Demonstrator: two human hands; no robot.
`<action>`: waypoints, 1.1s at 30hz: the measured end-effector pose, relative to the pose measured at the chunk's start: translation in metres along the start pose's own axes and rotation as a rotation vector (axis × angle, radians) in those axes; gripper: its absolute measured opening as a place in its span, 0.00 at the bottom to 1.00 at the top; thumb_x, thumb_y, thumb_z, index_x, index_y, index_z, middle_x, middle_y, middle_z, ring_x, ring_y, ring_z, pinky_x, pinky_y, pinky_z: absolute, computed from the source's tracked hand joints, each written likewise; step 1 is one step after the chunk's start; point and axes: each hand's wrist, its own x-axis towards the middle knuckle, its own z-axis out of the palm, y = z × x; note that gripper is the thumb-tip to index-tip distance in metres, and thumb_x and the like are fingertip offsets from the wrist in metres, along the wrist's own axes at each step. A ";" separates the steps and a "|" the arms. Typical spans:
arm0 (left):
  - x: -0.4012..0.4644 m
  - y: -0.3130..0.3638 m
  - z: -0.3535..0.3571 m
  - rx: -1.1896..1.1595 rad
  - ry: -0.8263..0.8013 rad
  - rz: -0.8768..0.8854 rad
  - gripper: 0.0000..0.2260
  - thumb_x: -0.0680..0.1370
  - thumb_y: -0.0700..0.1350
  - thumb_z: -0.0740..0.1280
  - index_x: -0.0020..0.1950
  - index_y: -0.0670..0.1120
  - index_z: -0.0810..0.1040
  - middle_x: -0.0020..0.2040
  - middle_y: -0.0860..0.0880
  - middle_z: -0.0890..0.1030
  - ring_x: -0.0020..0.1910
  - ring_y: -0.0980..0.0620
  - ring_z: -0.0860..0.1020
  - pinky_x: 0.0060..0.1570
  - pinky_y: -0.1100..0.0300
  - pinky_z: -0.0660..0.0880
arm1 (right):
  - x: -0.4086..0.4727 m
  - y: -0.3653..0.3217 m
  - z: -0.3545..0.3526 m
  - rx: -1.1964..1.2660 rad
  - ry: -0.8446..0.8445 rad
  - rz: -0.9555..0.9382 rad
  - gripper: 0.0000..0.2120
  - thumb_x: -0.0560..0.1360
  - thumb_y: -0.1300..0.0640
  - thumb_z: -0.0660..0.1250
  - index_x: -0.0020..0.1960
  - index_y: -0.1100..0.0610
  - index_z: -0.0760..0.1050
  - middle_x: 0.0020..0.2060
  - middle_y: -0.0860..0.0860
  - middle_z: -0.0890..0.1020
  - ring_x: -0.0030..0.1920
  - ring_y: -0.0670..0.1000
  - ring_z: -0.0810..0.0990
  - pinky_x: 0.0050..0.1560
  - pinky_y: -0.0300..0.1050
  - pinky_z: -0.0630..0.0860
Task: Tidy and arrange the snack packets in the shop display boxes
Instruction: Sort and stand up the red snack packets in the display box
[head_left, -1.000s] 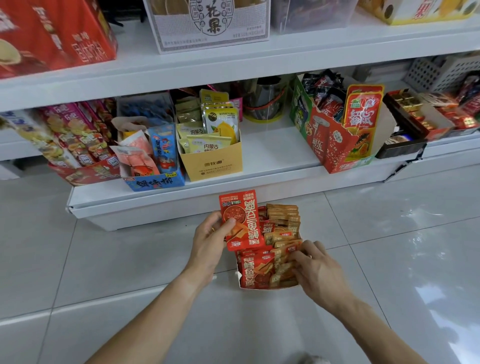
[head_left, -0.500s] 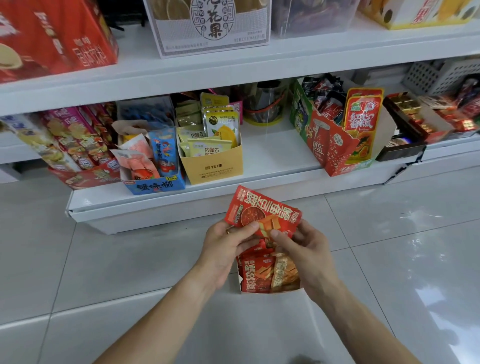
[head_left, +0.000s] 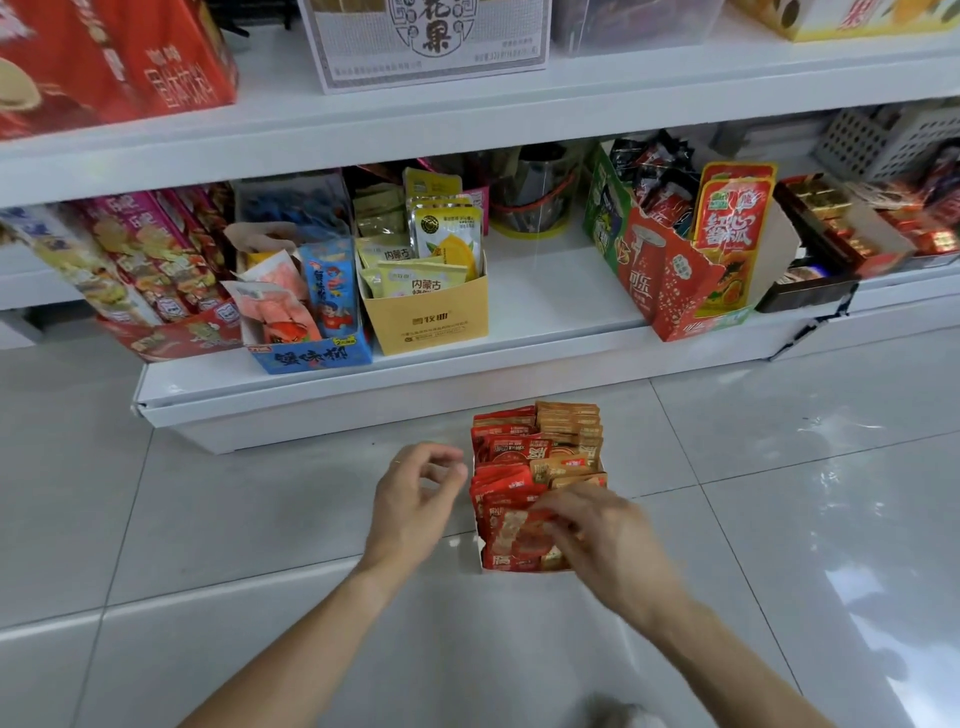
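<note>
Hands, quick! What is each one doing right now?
Left hand: open, fingers loosely curled, holding nothing.
Right hand: over the red packets in the box; blurred, cannot tell.

A display box (head_left: 480, 564) of red and orange snack packets (head_left: 540, 452) is seen on the floor. The right hand (head_left: 608, 545) is blurred over its six o'clock end; the left hand (head_left: 415, 499) is held loosely curled at nine o'clock, empty.

Both forearms are bare from the bottom edge of the head view up to the wrists, with no sleeves, watch or bracelets showing on them. The left hand (head_left: 415, 499) wears a thin ring, seen as a small glint on one finger near the knuckles. The right hand (head_left: 602, 540) is blurred, and its fingers cannot be made out clearly.
</note>
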 end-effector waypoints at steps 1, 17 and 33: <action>-0.003 0.000 0.003 0.031 -0.008 0.024 0.03 0.78 0.46 0.72 0.50 0.54 0.81 0.51 0.57 0.81 0.47 0.58 0.80 0.43 0.73 0.74 | -0.003 -0.001 0.013 -0.030 -0.010 -0.008 0.09 0.74 0.55 0.71 0.54 0.46 0.81 0.48 0.41 0.81 0.46 0.45 0.81 0.45 0.40 0.79; -0.009 0.007 0.027 0.756 -0.264 0.314 0.44 0.71 0.77 0.55 0.79 0.51 0.61 0.75 0.54 0.66 0.73 0.55 0.63 0.71 0.56 0.68 | 0.070 0.017 -0.004 -0.077 0.016 0.038 0.15 0.76 0.57 0.70 0.63 0.51 0.78 0.57 0.47 0.82 0.57 0.51 0.80 0.58 0.48 0.78; -0.021 0.005 0.019 0.771 -0.319 0.328 0.62 0.54 0.87 0.58 0.81 0.52 0.57 0.74 0.56 0.61 0.73 0.56 0.61 0.75 0.55 0.61 | 0.085 0.015 -0.003 0.087 0.175 0.114 0.05 0.76 0.57 0.70 0.48 0.50 0.75 0.46 0.43 0.78 0.44 0.45 0.79 0.44 0.47 0.78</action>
